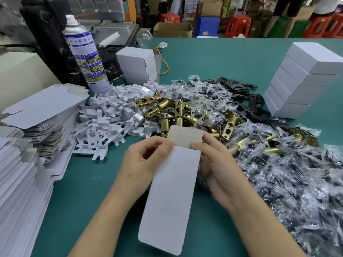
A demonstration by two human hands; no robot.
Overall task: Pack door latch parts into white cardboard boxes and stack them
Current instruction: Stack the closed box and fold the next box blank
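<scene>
Head view, near edge of the table (83, 201): white cardboard box (170, 191) held just above it, long face up, flap open at its far end.
Left hand (146, 160): grasps the box's far left edge, thumb on top.
Right hand (217, 167): grasps the far right edge, thumb at the flap crease.
Left edge: flat box blanks (24, 164) in stacks.
Middle: white inserts (111, 115) touching brass latches (185, 112).
Right side: clear bags (287, 173) of small dark parts.
Far right: closed box stack (300, 80), black plates (246, 97) beside it.
Far left: spray can (83, 56), upright.
</scene>
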